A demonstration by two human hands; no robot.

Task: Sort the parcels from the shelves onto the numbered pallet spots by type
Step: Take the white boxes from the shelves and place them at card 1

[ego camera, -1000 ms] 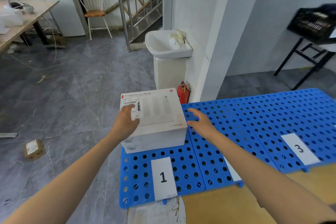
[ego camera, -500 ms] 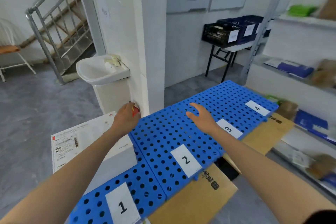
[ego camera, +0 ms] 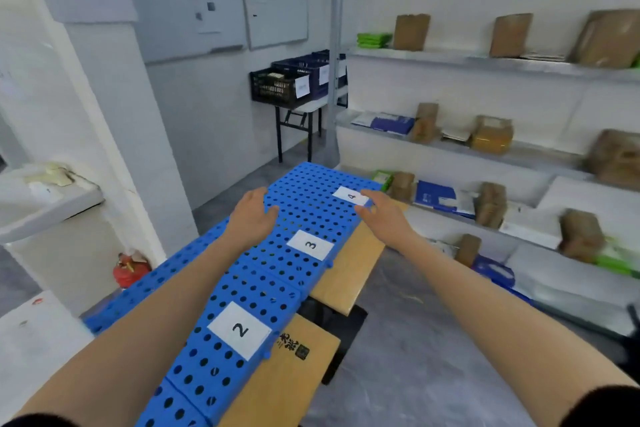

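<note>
pallet [ego camera: 277, 274] centre | shelves [ego camera: 485, 149] right (parcels [ego camera: 491, 139] on them) | sink [ego camera: 45, 204] left

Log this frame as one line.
left hand: open, empty | right hand: open, empty | both by blue pallet | parcels on shelves

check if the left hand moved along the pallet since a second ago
Yes. The left hand went from beside the 1 label up the blue pallet, now just past the 3 label.

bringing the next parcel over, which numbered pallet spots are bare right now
The blue pallet is bare beside label 2, label 3 and label 4. The left hand and right hand, both empty, hang over its far end. The shelves on the right are crowded with parcels.
</note>
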